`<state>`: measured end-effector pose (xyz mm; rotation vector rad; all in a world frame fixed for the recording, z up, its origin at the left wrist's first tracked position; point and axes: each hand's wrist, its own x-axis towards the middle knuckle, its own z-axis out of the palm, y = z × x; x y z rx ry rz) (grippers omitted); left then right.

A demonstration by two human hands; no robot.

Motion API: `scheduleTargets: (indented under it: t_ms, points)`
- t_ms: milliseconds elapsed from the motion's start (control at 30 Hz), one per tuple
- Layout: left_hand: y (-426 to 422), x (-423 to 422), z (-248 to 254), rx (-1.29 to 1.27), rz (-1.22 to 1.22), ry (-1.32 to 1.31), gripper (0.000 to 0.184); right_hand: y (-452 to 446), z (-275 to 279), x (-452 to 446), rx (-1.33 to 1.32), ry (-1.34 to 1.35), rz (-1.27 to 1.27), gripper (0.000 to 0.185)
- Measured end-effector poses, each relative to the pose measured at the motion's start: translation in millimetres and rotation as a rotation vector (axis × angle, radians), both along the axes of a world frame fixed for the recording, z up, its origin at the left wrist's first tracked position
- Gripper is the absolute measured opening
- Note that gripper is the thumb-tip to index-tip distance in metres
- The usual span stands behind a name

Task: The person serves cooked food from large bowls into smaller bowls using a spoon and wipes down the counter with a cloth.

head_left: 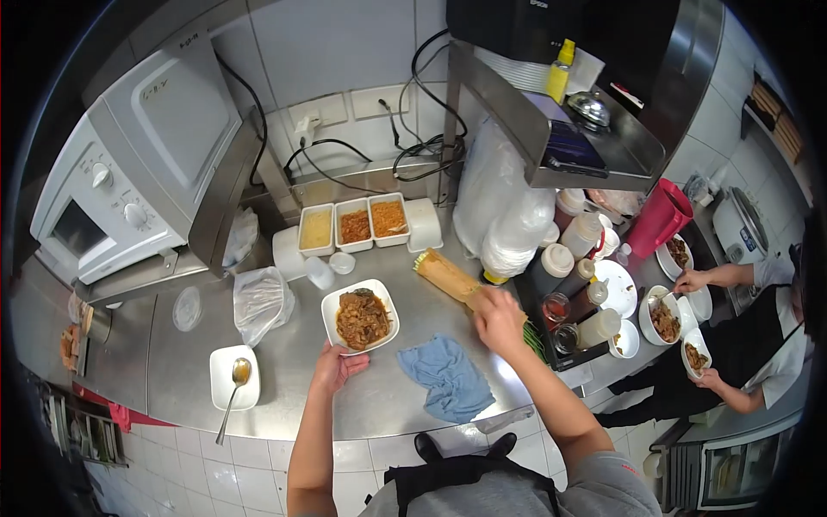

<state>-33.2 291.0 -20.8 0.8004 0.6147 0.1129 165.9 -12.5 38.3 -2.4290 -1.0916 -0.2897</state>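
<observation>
My left hand (338, 368) holds the near edge of a white square bowl (393, 326) filled with brown saucy food (363, 319). On the counter's right part, my right hand (500, 323) is closed at the near end of a long yellow-brown bundle (445, 277); its fingertips are partly hidden. Between my hands a crumpled blue cloth (446, 376) lies near the front edge. Green stalks (533, 338) lie just right of my right hand. Further left, a spoon (240, 372) rests in another white square bowl (220, 388).
Three food trays (353, 226) stand by the wall. A plastic bag (261, 303) and a clear lid (187, 308) lie left. Right are a black crate (579, 354) of bottles, a metal shelf (517, 112) overhead, and a co-worker (749, 345) holding a bowl.
</observation>
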Motion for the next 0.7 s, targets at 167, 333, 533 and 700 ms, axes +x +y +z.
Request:
scheduleTargets:
  t_ms: [167,333,533,700]
  points:
    - [-9,-3,16,-0.066,-0.021,-0.052,0.044,0,-20,13,-0.326,0.120,-0.293,0.073]
    - [-53,-49,18,0.232,-0.025,0.059,0.053,-8,-15,-5,-0.044,0.480,-0.191,0.078]
    - [-117,-69,33,0.345,-0.412,-0.015,0.056,-56,19,-44,0.352,0.648,-0.027,0.068]
    - [-139,-35,92,0.559,-0.145,-0.354,0.068,-58,75,-69,0.423,0.531,0.215,0.069]
